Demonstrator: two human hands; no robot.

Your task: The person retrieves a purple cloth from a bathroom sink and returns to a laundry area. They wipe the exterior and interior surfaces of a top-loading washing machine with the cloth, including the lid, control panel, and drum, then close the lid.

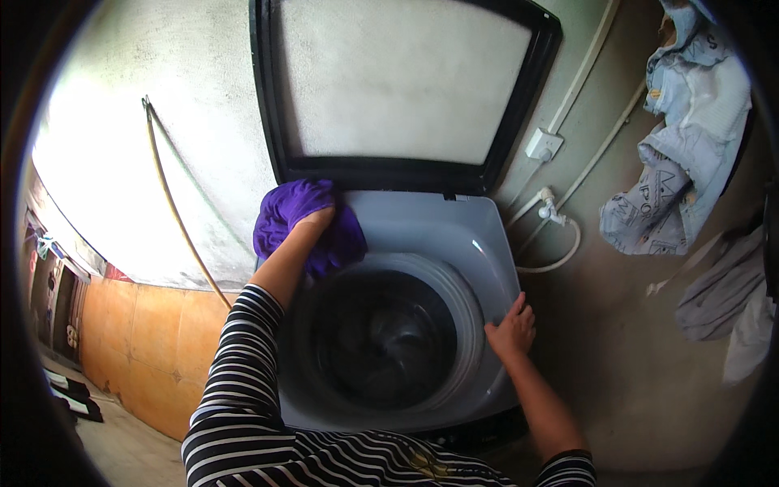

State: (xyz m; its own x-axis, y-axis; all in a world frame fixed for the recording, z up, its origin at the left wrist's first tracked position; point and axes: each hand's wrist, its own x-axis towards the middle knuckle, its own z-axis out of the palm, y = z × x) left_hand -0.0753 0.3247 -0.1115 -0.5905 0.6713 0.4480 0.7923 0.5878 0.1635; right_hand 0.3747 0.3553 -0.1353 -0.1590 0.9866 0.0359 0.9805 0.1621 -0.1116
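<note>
A top-loading washing machine [420,213] stands before me with its framed lid [389,164] raised against the wall. My left hand [319,218] presses a bunched purple cloth [280,213] onto the back left corner of the grey top; the fingers are partly hidden in its folds. Part of the cloth hangs towards the tub opening. My right hand [513,330] rests on the right rim of the machine, fingers apart, holding no cloth. The round tub [383,341] is dark inside, and no laundry can be made out in it.
On the right wall are a socket with a plug [544,145], a water tap [549,210] and a pale hose [575,243]. Light printed clothes [669,170] and grey cloths [718,298] hang farther right. A yellowish hose [173,213] runs down the left wall beside orange tiles [155,329].
</note>
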